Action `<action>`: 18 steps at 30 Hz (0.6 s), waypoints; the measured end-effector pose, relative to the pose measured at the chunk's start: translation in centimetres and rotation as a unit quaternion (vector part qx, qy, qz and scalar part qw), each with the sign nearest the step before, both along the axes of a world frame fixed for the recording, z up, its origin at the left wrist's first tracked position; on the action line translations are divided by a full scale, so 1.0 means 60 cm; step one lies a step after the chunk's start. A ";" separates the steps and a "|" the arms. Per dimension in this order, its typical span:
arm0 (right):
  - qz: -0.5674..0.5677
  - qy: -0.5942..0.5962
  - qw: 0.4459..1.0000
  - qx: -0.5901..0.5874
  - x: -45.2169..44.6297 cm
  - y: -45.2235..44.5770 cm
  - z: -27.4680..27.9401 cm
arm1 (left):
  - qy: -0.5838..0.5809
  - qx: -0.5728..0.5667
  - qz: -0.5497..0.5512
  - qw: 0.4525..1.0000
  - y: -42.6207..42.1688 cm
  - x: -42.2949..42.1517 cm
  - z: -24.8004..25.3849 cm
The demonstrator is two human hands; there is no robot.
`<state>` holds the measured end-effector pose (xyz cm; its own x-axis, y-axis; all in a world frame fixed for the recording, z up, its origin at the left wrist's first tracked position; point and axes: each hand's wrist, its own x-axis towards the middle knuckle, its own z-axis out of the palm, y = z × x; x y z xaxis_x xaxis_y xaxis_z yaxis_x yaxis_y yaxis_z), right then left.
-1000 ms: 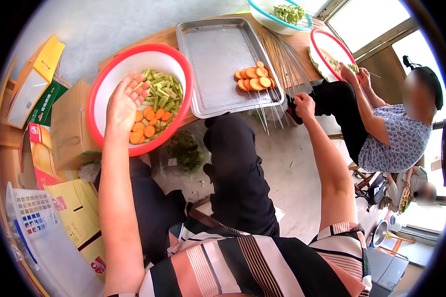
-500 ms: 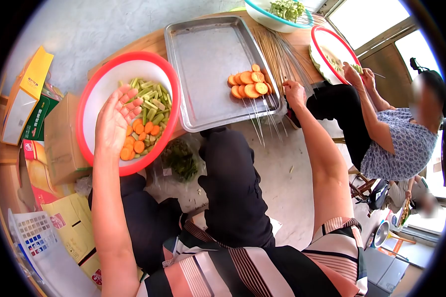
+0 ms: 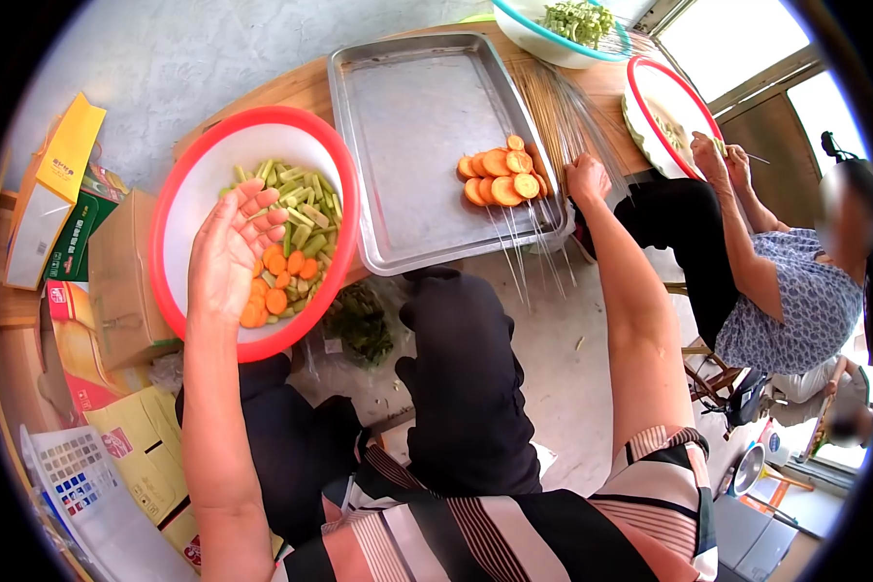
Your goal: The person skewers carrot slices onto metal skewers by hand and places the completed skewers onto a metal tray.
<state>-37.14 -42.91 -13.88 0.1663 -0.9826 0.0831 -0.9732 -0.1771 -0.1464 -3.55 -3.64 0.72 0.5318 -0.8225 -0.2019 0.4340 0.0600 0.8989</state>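
Note:
My left hand is over the red-rimmed white bowl, palm up, with fingers apart and lightly curled; nothing shows in it. Inside the bowl are cut green vegetable sticks and orange carrot slices. At the right side of the metal tray, my right hand has its fingers closed on a skewer among a bundle of thin skewers; the fingertips are partly hidden. Skewered carrot slices lie in the tray's lower right corner, their metal skewers sticking out past the rim.
A blue-rimmed bowl of greens stands at the back. On the right, a seated person holds a skewer beside another red-rimmed bowl. Cardboard boxes and a white basket are at the left. A bag of leaves lies below the table.
The view has shifted slightly, moving most things a little right and down. My right hand's fingers have curled in further at the skewers. My left hand stays over the bowl.

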 end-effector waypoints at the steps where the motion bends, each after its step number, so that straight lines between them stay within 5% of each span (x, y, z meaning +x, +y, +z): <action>1: 0.000 0.000 1.000 0.000 0.001 -0.003 0.000 | -0.001 0.000 0.000 1.000 0.000 0.000 0.000; 16: -0.011 0.012 0.996 0.083 -0.007 -0.011 0.026 | -0.026 -0.006 0.010 1.000 0.005 -0.012 0.014; 18: 0.007 -0.047 0.978 0.202 -0.019 -0.015 0.047 | -0.026 -0.011 0.010 1.000 0.008 -0.010 0.017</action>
